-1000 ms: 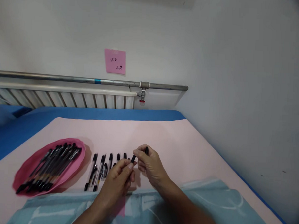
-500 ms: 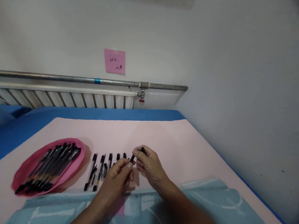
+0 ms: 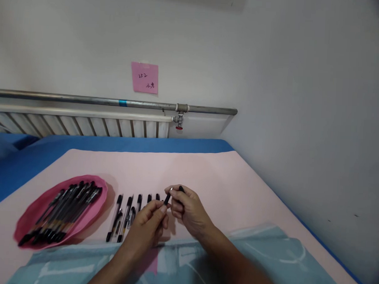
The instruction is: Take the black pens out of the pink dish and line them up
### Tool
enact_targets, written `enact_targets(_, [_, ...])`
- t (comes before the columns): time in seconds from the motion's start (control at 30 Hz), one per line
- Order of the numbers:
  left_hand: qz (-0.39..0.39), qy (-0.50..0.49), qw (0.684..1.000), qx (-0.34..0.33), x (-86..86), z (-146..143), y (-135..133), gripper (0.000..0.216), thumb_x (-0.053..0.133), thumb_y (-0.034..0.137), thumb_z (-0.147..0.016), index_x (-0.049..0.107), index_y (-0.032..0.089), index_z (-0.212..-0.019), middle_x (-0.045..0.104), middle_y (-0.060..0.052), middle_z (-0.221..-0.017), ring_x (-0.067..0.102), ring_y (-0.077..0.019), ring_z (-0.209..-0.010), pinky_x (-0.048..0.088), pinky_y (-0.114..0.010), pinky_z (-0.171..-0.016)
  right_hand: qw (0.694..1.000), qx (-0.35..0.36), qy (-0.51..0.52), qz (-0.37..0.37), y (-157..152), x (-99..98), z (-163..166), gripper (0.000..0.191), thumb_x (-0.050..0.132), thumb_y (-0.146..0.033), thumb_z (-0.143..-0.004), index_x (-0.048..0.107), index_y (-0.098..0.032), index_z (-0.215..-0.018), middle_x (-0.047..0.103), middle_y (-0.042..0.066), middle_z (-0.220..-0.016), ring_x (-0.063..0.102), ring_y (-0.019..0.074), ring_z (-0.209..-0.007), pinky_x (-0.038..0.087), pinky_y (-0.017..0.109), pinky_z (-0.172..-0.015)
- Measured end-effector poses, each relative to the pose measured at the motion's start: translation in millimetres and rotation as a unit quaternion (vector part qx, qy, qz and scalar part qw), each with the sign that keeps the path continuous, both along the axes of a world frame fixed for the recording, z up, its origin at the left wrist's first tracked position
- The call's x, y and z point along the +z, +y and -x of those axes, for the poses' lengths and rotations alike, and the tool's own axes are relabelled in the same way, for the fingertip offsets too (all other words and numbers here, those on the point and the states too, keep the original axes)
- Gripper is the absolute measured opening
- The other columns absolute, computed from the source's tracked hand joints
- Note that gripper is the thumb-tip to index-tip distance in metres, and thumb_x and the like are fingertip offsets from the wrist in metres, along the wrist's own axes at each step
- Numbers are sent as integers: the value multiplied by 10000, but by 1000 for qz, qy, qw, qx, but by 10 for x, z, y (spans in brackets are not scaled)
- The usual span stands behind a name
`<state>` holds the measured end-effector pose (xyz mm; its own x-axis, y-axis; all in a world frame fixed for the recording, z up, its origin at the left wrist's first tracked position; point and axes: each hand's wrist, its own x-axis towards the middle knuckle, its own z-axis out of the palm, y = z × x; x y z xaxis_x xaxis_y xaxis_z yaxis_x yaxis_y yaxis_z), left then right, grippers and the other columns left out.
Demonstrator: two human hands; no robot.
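My left hand [image 3: 148,226] and my right hand [image 3: 186,209] meet over the pink surface, both closed on one black pen [image 3: 167,198]. The left fingers pinch its lower barrel. The right fingers pinch its upper end, and a black tip that may be a cap [image 3: 181,188] pokes out above them. A row of several black pens [image 3: 126,214] lies on the surface just left of my hands, partly hidden by the left hand. Further left, a pink tray [image 3: 32,216] holds several more black pens [image 3: 64,209].
A light blue patterned cloth [image 3: 266,258] covers the near edge under my forearms. The pink surface [image 3: 207,172] lies on a blue cover [image 3: 114,143]. Behind are a radiator [image 3: 80,124], a metal pipe [image 3: 116,101] and a pink note [image 3: 144,77] on the wall.
My right hand has shifted slightly left and closer to my left hand, and the black tip above its fingers sits lower. The pens on the surface and tray have not moved.
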<state>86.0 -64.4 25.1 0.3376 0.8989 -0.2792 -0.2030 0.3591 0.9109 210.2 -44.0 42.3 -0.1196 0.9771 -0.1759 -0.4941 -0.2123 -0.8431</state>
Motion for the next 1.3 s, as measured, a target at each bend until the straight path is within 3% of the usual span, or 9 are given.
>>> enact_targets(0.23, [10, 7, 1000, 9, -1, 11, -7, 333, 587, 494, -705, 495, 178, -757, 439, 87, -505, 227, 0, -322, 188, -122, -322, 999, -34, -42, 9, -10, -8, 34, 256, 683, -283, -625, 449, -183, -649, 309, -108, -466, 226, 16, -367, 143, 169, -354])
enact_targets(0.43, [32, 12, 999, 11, 26, 10, -13, 337, 586, 490, -707, 514, 192, -848, 440, 97, -519, 237, 0, -324, 302, -138, -357, 1000, -4, -13, 3, -12, 20, 2, 210, 621, -308, -668, 564, -153, -799, 306, -104, -457, 221, 23, -372, 160, 174, -355])
enact_targets(0.67, [0, -2, 1000, -15, -23, 20, 5, 326, 554, 496, -732, 488, 192, -831, 442, 94, -513, 221, -2, -308, 151, -132, -316, 998, -40, -55, 1, 12, -16, 19, 222, 657, -290, -642, 462, -185, -659, 304, -112, -447, 229, 23, -357, 162, 170, -338])
enact_targets(0.77, [-8, 6, 1000, -18, -34, 0, -7, 339, 558, 489, -731, 502, 177, -852, 446, 86, -522, 240, -2, -319, 147, -133, -319, 996, -76, -40, -12, 66, -13, -57, 197, 645, -304, -657, 497, -179, -696, 305, -108, -461, 222, 20, -358, 160, 168, -335])
enact_targets(0.9, [-2, 12, 1000, -16, -38, -27, -22, 346, 562, 486, -727, 513, 165, -844, 438, 84, -515, 239, -1, -325, 141, -135, -321, 985, -169, -7, -31, 152, 8, -214, 213, 654, -307, -642, 504, -173, -710, 483, -51, -639, 234, 1, -367, 155, 173, -321])
enact_targets(1.0, [11, 9, 1000, -12, -39, -20, -9, 338, 570, 478, -725, 513, 172, -858, 437, 85, -523, 240, -2, -325, 140, -135, -318, 978, -208, -3, -32, 171, 16, -278, 214, 647, -312, -647, 500, -176, -722, 507, -40, -688, 239, -4, -364, 159, 171, -313])
enact_targets(1.17, [38, 13, 999, -5, -16, 4, 15, 352, 569, 488, -716, 505, 189, -889, 440, 95, -519, 215, 2, -310, 160, -132, -318, 990, -97, -103, -26, 97, 0, -168, 167, 618, -297, -675, 498, -181, -690, 360, -102, -444, 245, 18, -324, 168, 160, -307])
enact_targets(1.3, [27, 7, 1000, -4, 11, -1, 13, 333, 576, 479, -712, 501, 186, -851, 444, 92, -517, 227, 2, -312, 132, -128, -318, 989, -68, -128, -21, 56, -38, -57, 161, 610, -279, -677, 476, -191, -674, 306, -123, -380, 234, 21, -291, 177, 158, -302])
